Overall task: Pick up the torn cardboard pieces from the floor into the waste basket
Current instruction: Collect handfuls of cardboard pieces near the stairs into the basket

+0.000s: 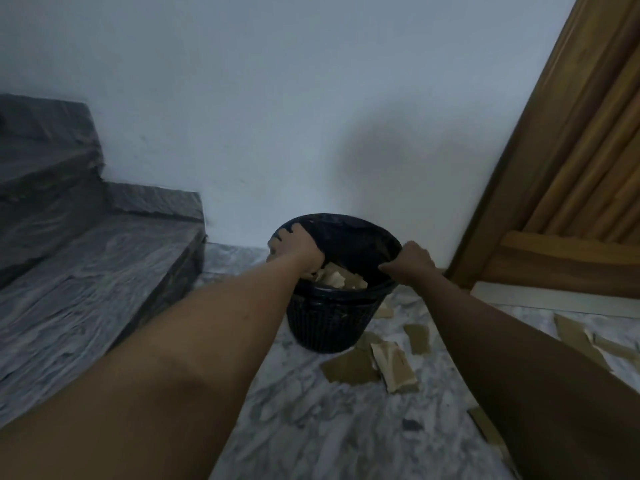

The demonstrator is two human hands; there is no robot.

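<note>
A black mesh waste basket (pixel 329 323) with a dark liner stands on the marble floor by the white wall. Torn cardboard pieces (pixel 341 277) lie inside it. My left hand (pixel 298 247) grips the basket's left rim, fingers curled over the edge. My right hand (pixel 412 259) grips the right rim. More torn cardboard pieces (pixel 391 362) are scattered on the floor to the right of the basket, with others (pixel 575 336) further right.
Dark grey stone stairs (pixel 86 271) rise on the left. A wooden door frame (pixel 554 168) stands at the right, with a pale threshold strip (pixel 554 299) below it. The floor (pixel 329 427) is white-grey marble.
</note>
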